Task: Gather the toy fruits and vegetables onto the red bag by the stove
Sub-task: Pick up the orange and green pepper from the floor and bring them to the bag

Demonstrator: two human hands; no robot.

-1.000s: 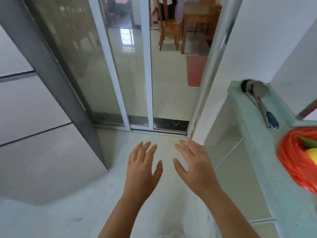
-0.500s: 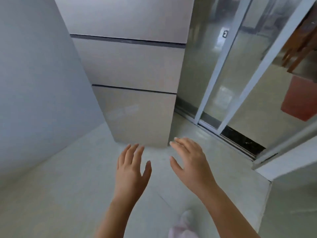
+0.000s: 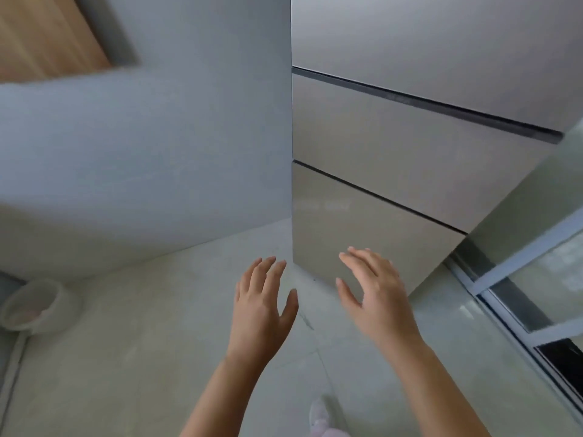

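Tile floor (image 3: 126, 357); cabinet (image 3: 394, 152) ahead, pail (image 3: 34, 304) left; L hand (image 3: 260, 310), R hand (image 3: 377, 298) spread.

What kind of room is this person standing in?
Likely a home kitchen corner: a tall fridge with stacked doors stands by a sliding glass door, on a pale tiled floor.

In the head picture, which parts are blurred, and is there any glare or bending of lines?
Head view: the brown wooden panel and the white round basin on the floor are soft with blur; the left hand and right hand are sharper; a faint pale reflection lies on the glossy beige cabinet front; the wide lens slants its dark seams.
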